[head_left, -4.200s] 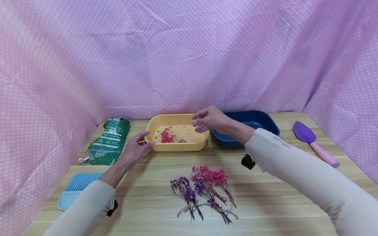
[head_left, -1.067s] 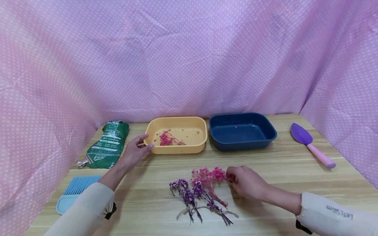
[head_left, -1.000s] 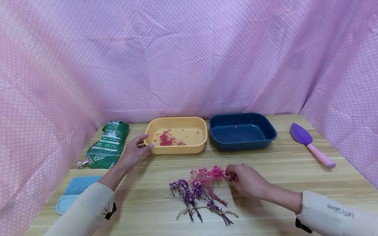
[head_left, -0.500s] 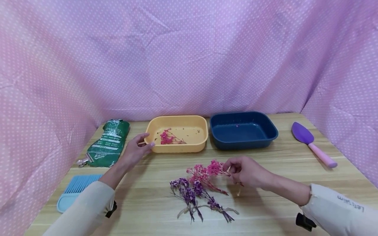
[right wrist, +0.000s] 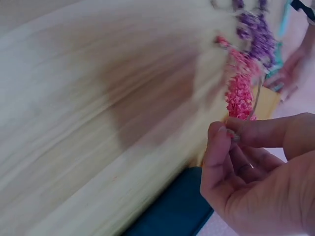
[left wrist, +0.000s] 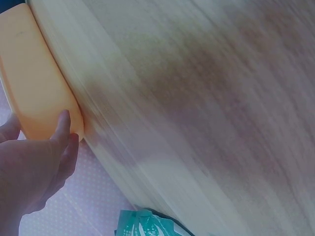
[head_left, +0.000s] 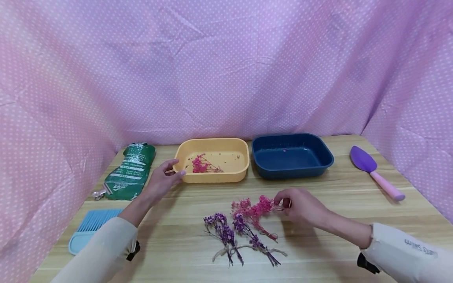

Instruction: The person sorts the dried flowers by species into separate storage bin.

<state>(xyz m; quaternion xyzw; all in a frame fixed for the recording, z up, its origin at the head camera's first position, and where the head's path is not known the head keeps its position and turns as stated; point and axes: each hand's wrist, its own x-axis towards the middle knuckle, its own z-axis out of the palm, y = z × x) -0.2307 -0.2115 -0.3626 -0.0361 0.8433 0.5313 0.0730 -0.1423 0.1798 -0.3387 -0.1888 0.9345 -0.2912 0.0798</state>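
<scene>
One pink sprig [head_left: 270,206] was stem-pinched in right fingers [right wrist: 215,151], likely sparing blooms [head_left: 263,204] beyond; wide-spread left fingers [head_left: 170,162] touched yellow tray [head_left: 216,178], probably bracing it.

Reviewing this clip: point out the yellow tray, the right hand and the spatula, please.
Yellow tray [head_left: 214,178]: head view, on its front outer wall.
Right hand [head_left: 303,206]: head view, on the back of the hand.
Spatula [head_left: 365,161]: head view, on its purple blade.

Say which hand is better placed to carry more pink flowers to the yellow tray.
Right, it seems: the right hand pinches pink flowers by their stems, while the left hand holds the left end of the yellow tray, farther from them, and looks better placed to steady it.
</scene>
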